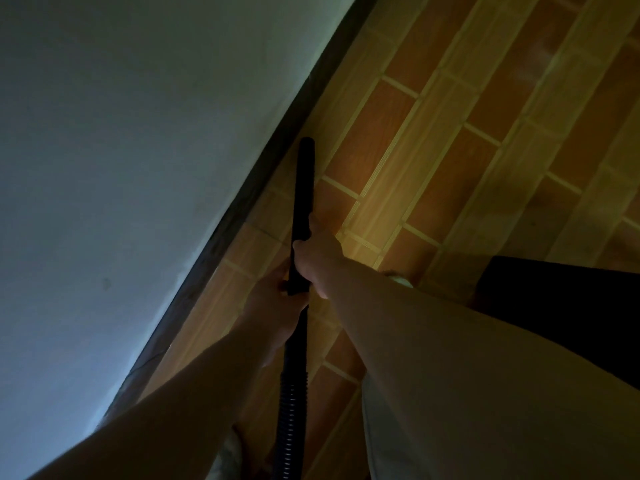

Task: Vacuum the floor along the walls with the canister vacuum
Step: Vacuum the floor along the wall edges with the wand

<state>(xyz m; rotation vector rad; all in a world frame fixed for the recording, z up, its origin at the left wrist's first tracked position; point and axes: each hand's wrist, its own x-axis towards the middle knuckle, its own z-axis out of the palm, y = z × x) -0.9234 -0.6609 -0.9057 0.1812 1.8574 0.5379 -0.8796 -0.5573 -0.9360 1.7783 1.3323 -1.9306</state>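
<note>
Both hands (277,306) (317,252), fingers apparently curled, grip black wand (304,188).

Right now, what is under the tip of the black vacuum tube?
The tiled floor, close beside the dark baseboard. The tube tip itself hides the spot directly beneath.

Dim room, pale wall (121,150), dark skirting board (249,202) along its foot, orange brick-patterned floor (485,98)
</note>
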